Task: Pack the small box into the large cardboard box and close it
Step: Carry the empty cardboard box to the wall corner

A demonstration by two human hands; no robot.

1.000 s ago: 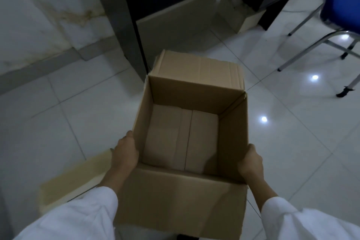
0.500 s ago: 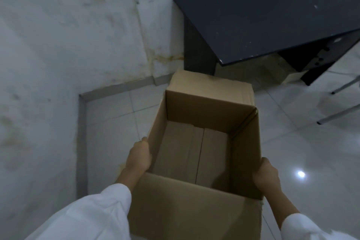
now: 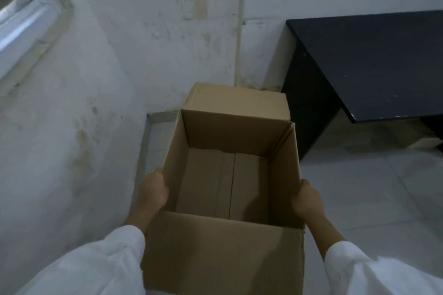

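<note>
I see pale tiled floor (image 3: 359, 189) at my three o'clock, with a dark desk (image 3: 374, 64) standing on it at two o'clock. Nothing shows on the desk top.

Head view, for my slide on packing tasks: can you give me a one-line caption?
Left hand and right hand grip an open, empty cardboard box beside a black desk.

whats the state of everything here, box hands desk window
large cardboard box: open at the top, flaps up, nothing inside, held off the floor
left hand: gripping the box's left wall
right hand: gripping the box's right wall
black desk: top bare where visible
window: only a corner in view, open or shut cannot be told
small box: not in view
</note>
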